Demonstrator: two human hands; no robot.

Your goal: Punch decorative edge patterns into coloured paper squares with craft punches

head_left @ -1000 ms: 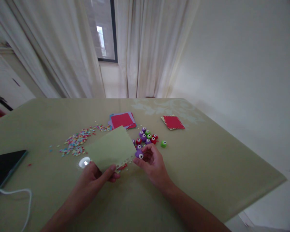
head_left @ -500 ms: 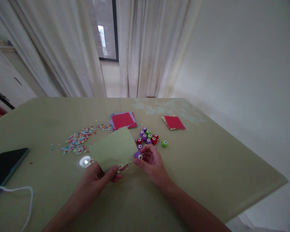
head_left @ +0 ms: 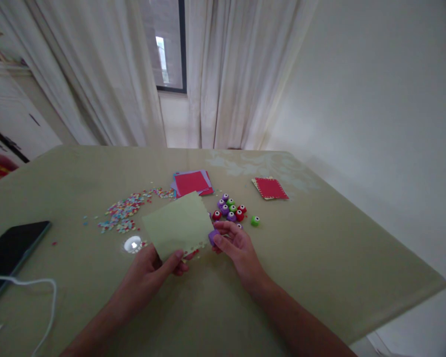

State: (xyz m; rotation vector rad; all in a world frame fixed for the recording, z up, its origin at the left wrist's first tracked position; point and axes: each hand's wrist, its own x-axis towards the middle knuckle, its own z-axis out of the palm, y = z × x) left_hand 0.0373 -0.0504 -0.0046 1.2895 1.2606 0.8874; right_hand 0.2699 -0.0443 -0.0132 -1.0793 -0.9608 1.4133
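Note:
My left hand pinches the lower edge of a pale green square of paper, thumb on top and fingers beneath. Small cut-out notches run along that lower edge, and a bit of red shows under it. Between the thumb and fingers of my right hand is a small purple craft paper punch, right beside the paper's right edge. Whether the paper is inside its slot I cannot tell. Just beyond, several purple, green and red punches with white-and-black round tops stand grouped on the table.
Colourful confetti lies scattered at left. Behind the paper rests a stack of red and purple paper squares. Red squares with punched borders lie at the right. A lone green punch, a dark tablet and a white cable are also present.
The purple punch has turned in my right hand, so its round white-and-black top no longer faces me. My left hand still holds the paper. The whole view has shifted slightly.

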